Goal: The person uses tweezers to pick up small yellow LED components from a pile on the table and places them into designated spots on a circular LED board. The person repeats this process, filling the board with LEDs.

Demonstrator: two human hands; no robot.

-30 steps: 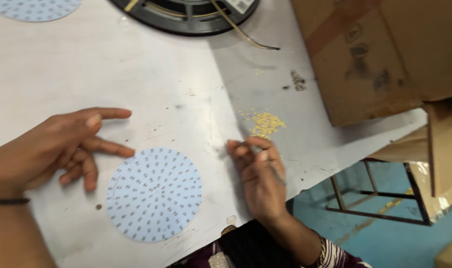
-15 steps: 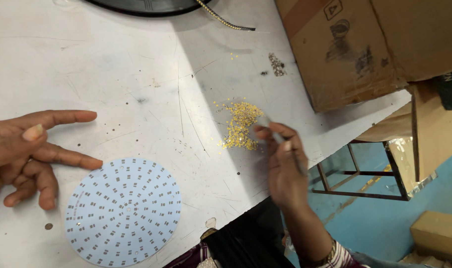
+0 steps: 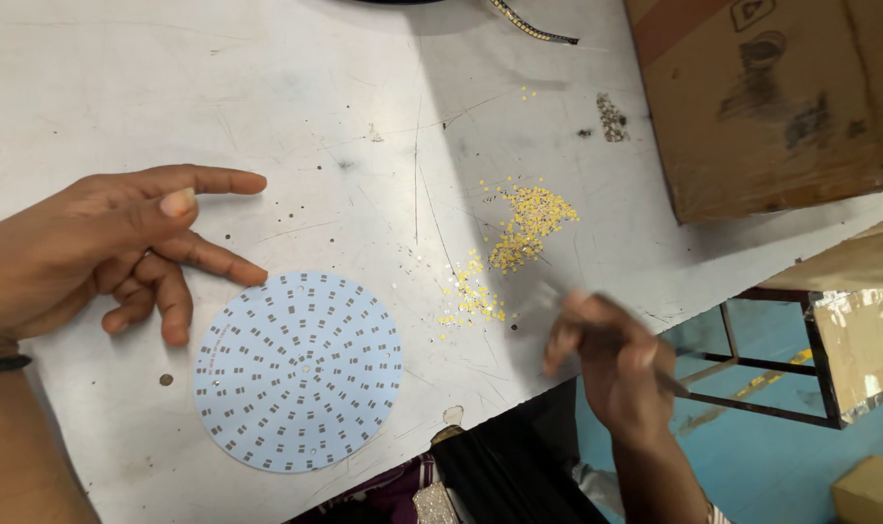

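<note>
One round circuit board lies flat near the front edge of the grey table: pale blue-white, with small grey pads in concentric rings. Two loose heaps of tiny yellow chips: larger heap, smaller heap nearer the board. Left hand empty, fingers spread, one fingertip touching the board's upper-left rim. Right hand blurred, pinching a thin tool, just beside the smaller heap. One cardboard box at right.

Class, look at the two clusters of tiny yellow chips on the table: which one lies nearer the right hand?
The smaller, sparser cluster, lower on the table beside the round board, lies nearer the right hand; the denser pile sits farther up.
</note>
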